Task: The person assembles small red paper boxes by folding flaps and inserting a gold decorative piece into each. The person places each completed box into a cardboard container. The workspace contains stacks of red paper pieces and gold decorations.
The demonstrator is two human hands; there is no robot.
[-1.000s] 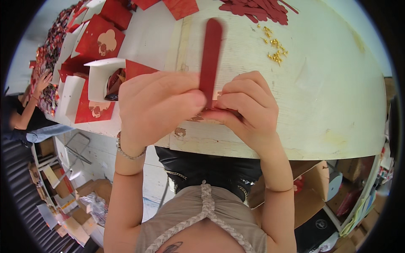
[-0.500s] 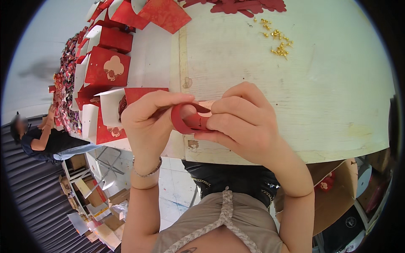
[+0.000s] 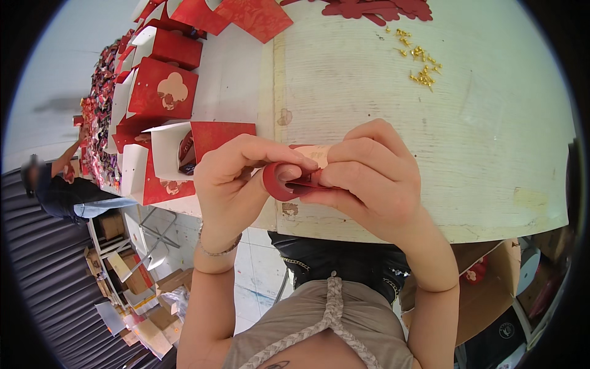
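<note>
A dark red strip (image 3: 276, 186), bent round into a loop, is held between my two hands near the table's front edge. My left hand (image 3: 236, 172) pinches it from the left, thumb inside the curve and fingers over its top. From the right, my right hand (image 3: 376, 175) closes its fingers and thumb on the strip's ends. A red piece with a pale pink print (image 3: 316, 152) shows just behind the fingertips; most of it is hidden by my hands. Beside my left hand stands an open red box (image 3: 166, 150) with white inner walls and dark contents.
Red boxes (image 3: 163, 89) line the table's left side, beside a heap of small colourful packets (image 3: 101, 117). Flat dark red strips (image 3: 381, 9) and gold pins (image 3: 424, 64) lie at the far side. A cardboard box (image 3: 491, 295) stands lower right. Another person (image 3: 64, 190) works far left.
My left fingers have come down over the loop, and its two ends now lie closer together. The table appears slightly shifted to the right. The other person's arm has moved.
</note>
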